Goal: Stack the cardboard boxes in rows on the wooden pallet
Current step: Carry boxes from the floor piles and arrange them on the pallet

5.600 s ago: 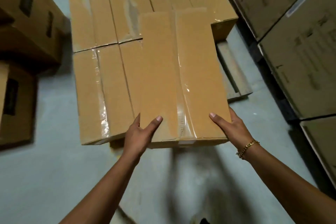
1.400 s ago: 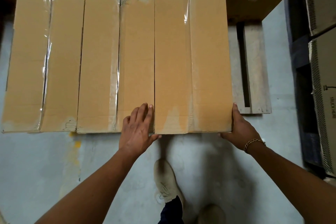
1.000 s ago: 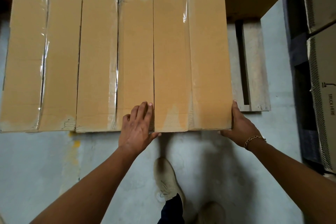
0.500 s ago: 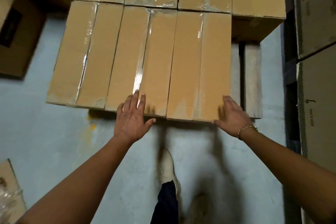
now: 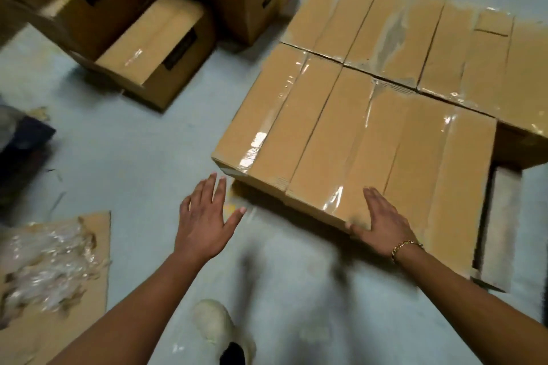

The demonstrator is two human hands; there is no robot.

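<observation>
Two rows of taped cardboard boxes sit on the wooden pallet (image 5: pixel 496 234), whose bare slats show at the right. The near row (image 5: pixel 341 139) holds three long boxes side by side; the far row (image 5: pixel 415 38) lies behind it. My left hand (image 5: pixel 207 216) hovers over the floor left of the near row, fingers spread, holding nothing. My right hand (image 5: pixel 381 222) is flat with straight fingers over the near edge of the front row; whether it touches the box is unclear. It wears a gold bracelet.
More cardboard boxes (image 5: pixel 157 44) stand stacked on the floor at the upper left. A flat cardboard sheet with crumpled plastic wrap (image 5: pixel 44 270) lies at the lower left. A dark object (image 5: pixel 17 151) is at the left edge. My shoe (image 5: pixel 216 326) is on the grey floor below.
Both hands have come off the box just set in the near row and drawn back. The view has swung left, toward the loose boxes on the floor.
</observation>
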